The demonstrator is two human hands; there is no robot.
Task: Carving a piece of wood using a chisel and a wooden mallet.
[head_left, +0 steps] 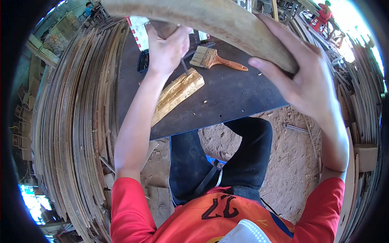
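My left hand (168,50) is closed around the dark wooden handle of a chisel (184,66). Its narrow metal blade comes down to the far end of a pale, roughly carved wood block (178,95), which lies slantwise on the dark tabletop (243,91). Raised close to the camera, my right hand (310,77) grips the right end of a thick curved piece of wood (231,24). That piece arches over my left hand and hides part of the table's far side. On the tabletop, right of the block, rests a wide paintbrush (216,60) with pale bristles and a wooden handle.
Behind my left hand are a red-and-white bordered sheet (137,34) and a black tray (143,60). Long wooden strips (77,121) are stacked at the left, with more strips (360,85) at the right. Two people sit far back. Small chips dot the table.
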